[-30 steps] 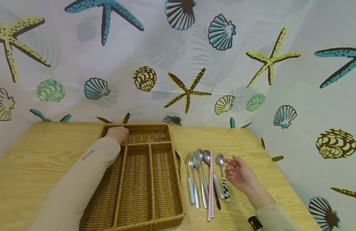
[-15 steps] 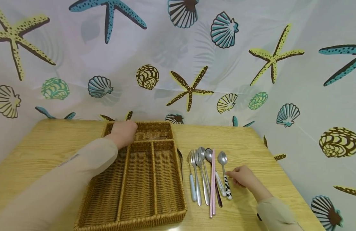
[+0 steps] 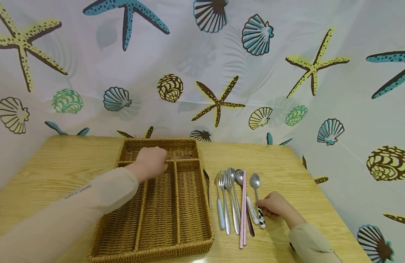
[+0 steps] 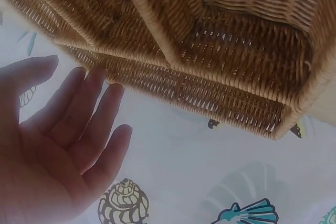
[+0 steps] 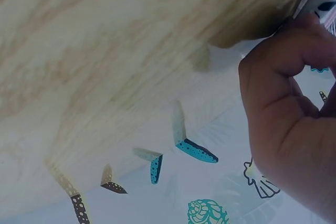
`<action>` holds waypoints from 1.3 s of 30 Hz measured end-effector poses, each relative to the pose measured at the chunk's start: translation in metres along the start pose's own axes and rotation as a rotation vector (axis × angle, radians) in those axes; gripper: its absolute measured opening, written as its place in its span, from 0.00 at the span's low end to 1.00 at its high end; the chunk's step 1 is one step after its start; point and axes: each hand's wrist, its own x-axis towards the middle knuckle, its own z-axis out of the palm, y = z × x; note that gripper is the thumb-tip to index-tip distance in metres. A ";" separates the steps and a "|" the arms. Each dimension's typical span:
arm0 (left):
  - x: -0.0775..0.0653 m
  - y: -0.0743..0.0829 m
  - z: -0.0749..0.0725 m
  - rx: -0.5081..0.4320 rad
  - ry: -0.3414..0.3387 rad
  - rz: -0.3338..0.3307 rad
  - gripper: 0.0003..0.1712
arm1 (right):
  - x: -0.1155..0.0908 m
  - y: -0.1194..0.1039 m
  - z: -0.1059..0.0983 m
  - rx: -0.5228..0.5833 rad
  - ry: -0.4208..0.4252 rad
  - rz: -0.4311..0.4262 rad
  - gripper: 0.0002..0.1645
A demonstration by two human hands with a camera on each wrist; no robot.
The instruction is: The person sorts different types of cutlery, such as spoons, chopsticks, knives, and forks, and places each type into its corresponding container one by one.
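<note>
My right hand [image 3: 277,205] pinches the black-and-white patterned handle of a spoon [image 3: 255,181] lying on the table. In the right wrist view its thumb and forefinger curl together at the upper right, beside a patch of that handle. My left hand [image 3: 150,162] hovers above the wicker tray [image 3: 153,252], near the divider of its back compartment. Seen in the left wrist view, the left fingers [image 4: 107,114] are relaxed and hold nothing. Left of the spoon lie pink chopsticks [image 3: 243,215], forks [image 3: 222,179] and more spoons [image 3: 239,176].
A dark flat utensil [image 3: 179,157] lies in the tray's back compartment, its kind unclear. Another dark utensil [image 3: 207,179] lies along the tray's right side. Patterned cloth [image 3: 176,54] hangs behind the wooden table [image 3: 74,160] and along its right side.
My right hand has come down from beside the spoon's bowl and now pinches its handle. My left hand has moved rightward and nearer over the tray.
</note>
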 end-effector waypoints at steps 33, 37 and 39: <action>-0.001 0.036 0.003 -0.281 0.028 -0.034 0.30 | -0.027 -0.060 0.004 0.004 0.142 -0.155 0.15; -0.001 0.041 0.005 -0.317 0.000 -0.037 0.30 | -0.035 -0.084 0.012 0.016 0.139 -0.221 0.17; -0.001 0.042 0.006 -0.342 -0.010 -0.034 0.31 | -0.038 -0.095 0.017 0.012 0.133 -0.257 0.20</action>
